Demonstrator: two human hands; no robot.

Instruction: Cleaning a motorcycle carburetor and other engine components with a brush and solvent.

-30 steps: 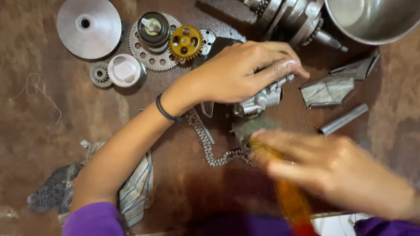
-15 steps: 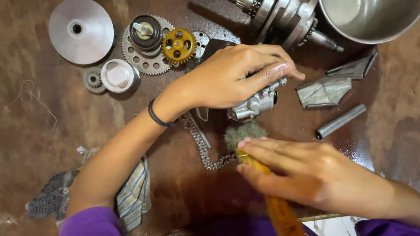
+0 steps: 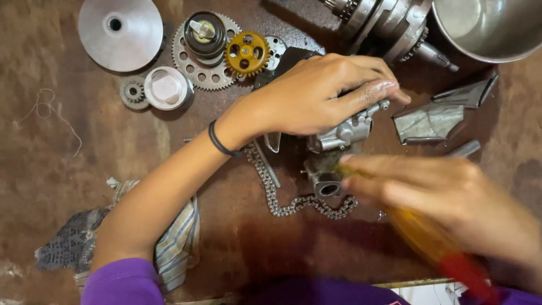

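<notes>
Left fingers (image 3: 361, 93) clamp metal part (image 3: 339, 135) from above | right fingers (image 3: 395, 181) grip orange-handled brush (image 3: 429, 240) beside it

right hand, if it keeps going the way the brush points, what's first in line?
Likely the grey metal part under the left hand. The right hand is blurred, so depth is unclear.

A worn brown table (image 3: 51, 169) fills the whole frame, its surface stained and scuffed, with paler patches at the left. Light falls evenly. A pale strip, perhaps floor, shows at the lower right.
</notes>
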